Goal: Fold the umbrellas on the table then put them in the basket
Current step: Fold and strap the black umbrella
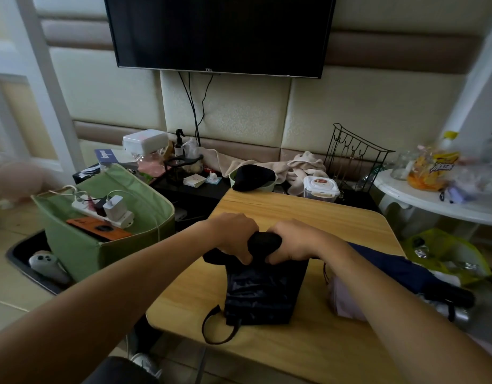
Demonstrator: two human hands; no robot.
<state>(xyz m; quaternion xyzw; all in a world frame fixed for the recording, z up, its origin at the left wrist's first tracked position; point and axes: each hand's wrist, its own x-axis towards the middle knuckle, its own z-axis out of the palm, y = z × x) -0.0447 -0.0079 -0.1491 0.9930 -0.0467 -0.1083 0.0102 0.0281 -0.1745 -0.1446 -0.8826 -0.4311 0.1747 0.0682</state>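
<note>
Both hands are clamped on the far end of the black umbrella [262, 289]: left hand [233, 235] and right hand [293, 241] sit side by side, fingers curled over its rounded top, thumbs tucked under. Can't really see what that end looks like since the knuckles cover most of it. The rest of the umbrella lies flat on the wooden surface [308, 214], running from the hands back toward the person, with its wrist strap [215, 328] looping out at the near corner.

Under the right forearm there's a dark blue umbrella [400, 268], partly hidden by the arm and hanging off the surface edge. Something pale pink [343, 297] is tucked right beside it, too covered to tell what it is.

Off to the left of the left hand, well apart, sits the green basket [81, 245] on the floor, with a power strip [100, 212] and an orange thing [99, 228] lying across the top. Beyond the hands: a green bowl [253, 180] with black cloth in it, a wipes box [321, 188], a wire rack [355, 153] and a TV [219, 31] on the wall. The right side is blurry.
</note>
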